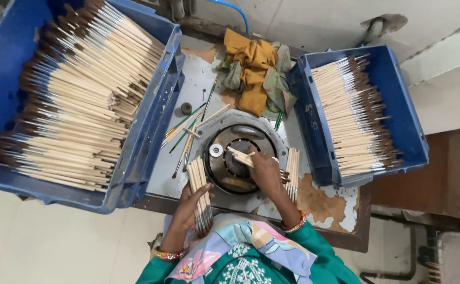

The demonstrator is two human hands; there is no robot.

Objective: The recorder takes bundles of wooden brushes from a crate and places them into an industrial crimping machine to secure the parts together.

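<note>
Worn grey metal, its paint flaking to rust at the near right corner, makes up the surface (pixel 198 79) seen from above, with a round metal machine plate (pixel 240 150) set into its middle. The left hand (pixel 190 205) has its grip closed around a bundle of paintbrushes (pixel 201 194) with pale wooden handles, held at the near edge of the plate with the bristle ends pointing toward the person. The right hand (pixel 265 171) rests over the plate, its grip clamped on a few brushes (pixel 240 156) that lie slanted across the plate's centre. Just to its right a small stack of brushes (pixel 292 171) lies on the surface. A large blue crate (pixel 153 121) at left and a smaller blue crate (pixel 406 110) at right are both full of brushes. Crumpled yellow and green rags (pixel 253 73) lie at the far edge, and a few green-handled brushes (pixel 188 126) are scattered beside the plate.
</note>
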